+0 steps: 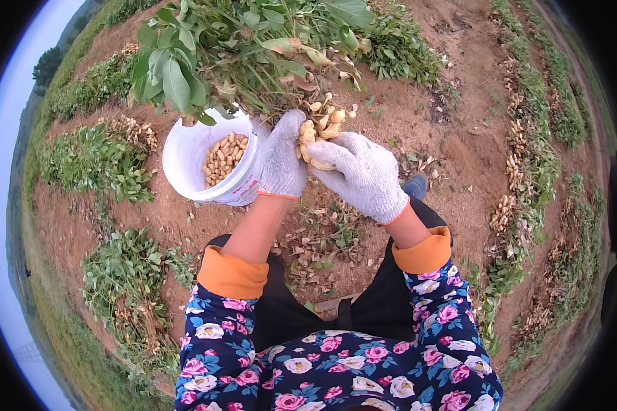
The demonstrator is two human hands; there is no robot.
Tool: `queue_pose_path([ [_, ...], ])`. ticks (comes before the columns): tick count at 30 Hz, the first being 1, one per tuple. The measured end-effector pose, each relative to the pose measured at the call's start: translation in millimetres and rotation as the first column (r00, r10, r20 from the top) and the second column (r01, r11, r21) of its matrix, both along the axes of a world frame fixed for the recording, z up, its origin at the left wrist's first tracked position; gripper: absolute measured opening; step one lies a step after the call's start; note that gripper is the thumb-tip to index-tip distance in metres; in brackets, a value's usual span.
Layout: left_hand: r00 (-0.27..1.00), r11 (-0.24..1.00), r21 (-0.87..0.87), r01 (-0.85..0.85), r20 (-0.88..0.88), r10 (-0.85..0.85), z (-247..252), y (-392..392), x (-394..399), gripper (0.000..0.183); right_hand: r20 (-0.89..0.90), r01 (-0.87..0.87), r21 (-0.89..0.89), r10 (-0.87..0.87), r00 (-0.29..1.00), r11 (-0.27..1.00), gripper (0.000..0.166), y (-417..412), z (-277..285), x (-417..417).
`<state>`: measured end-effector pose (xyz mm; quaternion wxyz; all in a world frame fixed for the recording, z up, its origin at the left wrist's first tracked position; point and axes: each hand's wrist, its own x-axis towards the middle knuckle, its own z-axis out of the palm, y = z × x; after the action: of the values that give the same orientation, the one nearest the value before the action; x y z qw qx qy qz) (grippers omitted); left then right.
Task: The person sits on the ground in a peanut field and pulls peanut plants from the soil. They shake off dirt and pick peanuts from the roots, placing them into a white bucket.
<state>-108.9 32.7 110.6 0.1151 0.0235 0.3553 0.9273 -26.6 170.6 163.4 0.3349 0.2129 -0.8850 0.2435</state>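
Both of my hands wear pale knit gloves with orange-edged cuffs. My left hand (284, 156) grips the root end of a leafy peanut plant (236, 56), whose stems and leaves spread away from me. A cluster of peanut pods (329, 122) hangs at the root end between my hands. My right hand (362, 172) closes its fingers on pods at the near side of this cluster. Just left of my left hand stands a white plastic bucket (185, 159), tilted in view, with loose peanuts (225, 158) inside. Red writing marks the bucket's outside.
Pulled peanut plants (95, 162) lie in heaps on the soil at left. A long row of plants with exposed pods (514, 169) runs along the right. Dry leaves (319, 251) litter the ground between my legs. My shoe (415, 186) shows beyond my right wrist.
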Motion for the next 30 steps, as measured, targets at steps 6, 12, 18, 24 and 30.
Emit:
queue_pose_path([
  [6, 0.987, 0.983, 0.094, 0.157, 0.017, -0.16, 48.8, -20.1, 8.1, 0.041, -0.164, -0.028, 0.161, 0.055, 0.985, 0.987, 0.04, 5.3, 11.3, 8.3],
  [12, 0.988, 0.974, -0.185, 0.128, -0.063, -0.142, 59.9, -26.4, 5.1, 0.027, -0.059, -0.057, 0.198, 0.07, 0.996, 0.978, 0.038, -6.7, -4.5, 9.4],
  [18, 0.999, 0.989, -0.146, 0.036, -0.023, -0.04, 41.9, -24.4, -12.6, 0.03, 0.07, 0.198, -0.064, -0.193, 0.979, 0.978, 0.018, -32.6, 15.1, 5.9],
  [24, 0.99, 0.99, 0.0, 0.138, -0.005, -0.138, 37.3, -28.1, -6.9, 0.033, 0.325, 0.054, -0.349, 0.067, 0.943, 0.936, 0.018, -35.8, 7.1, -1.0],
  [30, 0.974, 0.974, 0.066, 0.217, 0.049, -0.22, 50.7, -36.3, -7.1, 0.034, 0.563, -0.083, -0.623, 0.52, 0.643, 0.778, 0.022, -29.0, 20.3, 3.5],
])
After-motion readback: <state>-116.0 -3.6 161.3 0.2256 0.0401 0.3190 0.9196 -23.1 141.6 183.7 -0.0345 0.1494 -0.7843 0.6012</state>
